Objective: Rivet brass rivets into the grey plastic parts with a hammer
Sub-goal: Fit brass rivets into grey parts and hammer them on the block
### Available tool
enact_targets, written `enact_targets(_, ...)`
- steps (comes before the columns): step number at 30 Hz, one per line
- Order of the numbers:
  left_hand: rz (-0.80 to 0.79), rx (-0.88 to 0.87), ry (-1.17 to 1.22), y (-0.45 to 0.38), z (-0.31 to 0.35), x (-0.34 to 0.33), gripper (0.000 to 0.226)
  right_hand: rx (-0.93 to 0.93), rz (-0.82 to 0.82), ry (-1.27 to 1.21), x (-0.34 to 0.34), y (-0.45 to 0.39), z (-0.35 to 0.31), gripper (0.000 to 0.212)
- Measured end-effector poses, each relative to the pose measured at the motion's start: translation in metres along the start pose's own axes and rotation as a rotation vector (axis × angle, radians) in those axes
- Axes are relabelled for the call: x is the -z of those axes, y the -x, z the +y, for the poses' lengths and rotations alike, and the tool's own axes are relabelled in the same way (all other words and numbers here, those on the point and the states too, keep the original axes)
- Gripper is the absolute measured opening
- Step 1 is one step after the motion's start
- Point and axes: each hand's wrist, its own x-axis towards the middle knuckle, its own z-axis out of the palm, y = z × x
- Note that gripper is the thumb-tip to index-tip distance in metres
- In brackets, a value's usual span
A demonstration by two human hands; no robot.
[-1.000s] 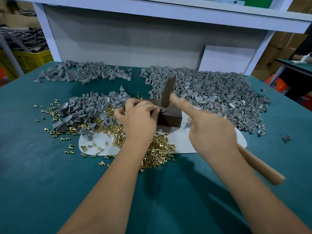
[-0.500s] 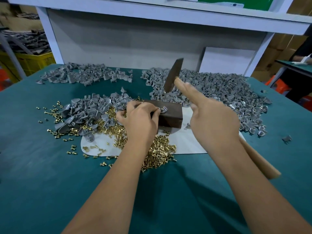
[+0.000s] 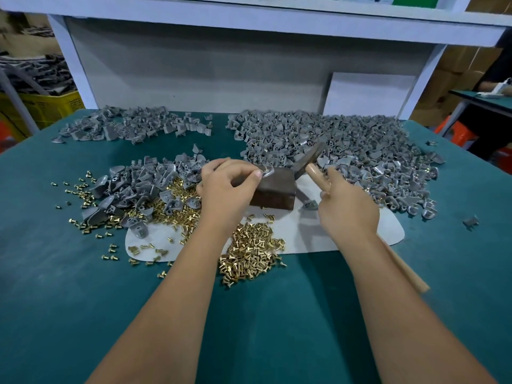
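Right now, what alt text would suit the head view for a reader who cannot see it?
A left hand holds a grey plastic part on a dark metal block while the right hand swings a wooden-handled hammer beside it. Brass rivets and piles of grey parts cover the green table.

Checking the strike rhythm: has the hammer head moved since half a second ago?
Yes. The hammer head has dropped toward the brown block, nearly level with its top.

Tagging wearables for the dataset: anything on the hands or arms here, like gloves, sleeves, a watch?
Nothing worn that shows. The left hand and right hand are bare, with no gloves, rings or tape. Both forearms are uncovered down to the bottom edge of the picture: no sleeves, watch or wristband in view. Fingernails look short and unpainted.
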Motion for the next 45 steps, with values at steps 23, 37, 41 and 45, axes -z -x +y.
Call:
enact_targets(23, -0.628, 0.344, 1.534, 0.004, 0.008, 0.013, 0.028, 0.138, 0.109, 0.235, -0.008, 0.008, -0.005, 0.033)
enact_targets(37, -0.708, 0.411, 1.539, 0.011, 0.013, 0.012, 0.029, 0.398, 0.389, -0.293, -0.003, 0.021, -0.030, 0.037)
enact_targets(41, -0.769, 0.396, 1.475, 0.010, 0.015, 0.014, 0.022, 0.616, 0.510, -0.542, 0.004, 0.037, -0.048, 0.040)
enact_targets(45, -0.761, 0.388, 1.381, 0.007, 0.013, 0.013, 0.019, 0.750, 0.497, -0.607, 0.006, 0.051, -0.063, 0.046)
